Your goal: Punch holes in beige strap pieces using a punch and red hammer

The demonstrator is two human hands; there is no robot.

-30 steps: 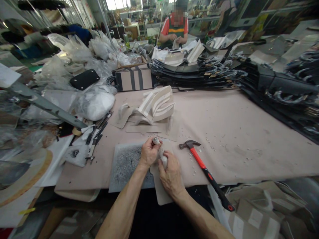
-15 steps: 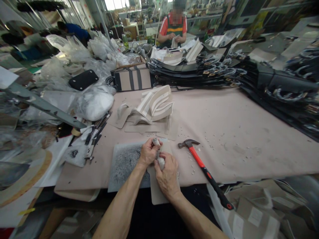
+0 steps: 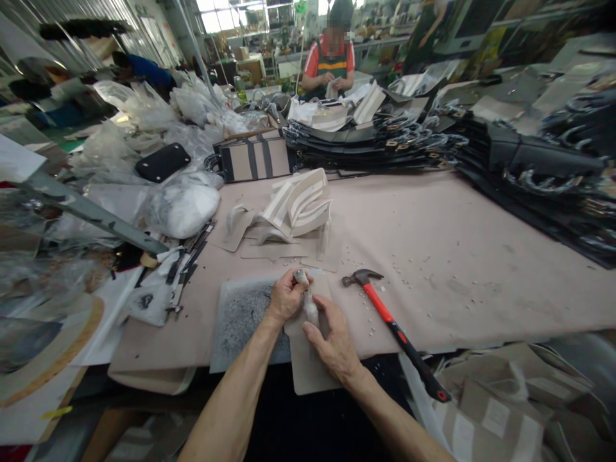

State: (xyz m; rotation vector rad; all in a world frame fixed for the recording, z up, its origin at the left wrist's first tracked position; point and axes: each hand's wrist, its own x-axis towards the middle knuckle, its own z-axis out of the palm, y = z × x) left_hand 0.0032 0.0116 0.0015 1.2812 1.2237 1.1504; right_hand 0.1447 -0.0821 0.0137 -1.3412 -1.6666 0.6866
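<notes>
The punch (image 3: 305, 292) is mostly hidden inside the left hand (image 3: 285, 300), which grips it upright on the beige piece (image 3: 310, 366) by the hammer (image 3: 389, 324). The right hand (image 3: 334, 343), clenched earlier, now rests loosely open there.

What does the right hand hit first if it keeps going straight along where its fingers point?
Likely the small pale tool gripped upright in the left hand; the right hand points up-left at it, apparently touching already.

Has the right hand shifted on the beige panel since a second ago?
Yes. The right hand has slid back from the left hand and the small tool, toward the table edge; the hammer stays put.
</notes>
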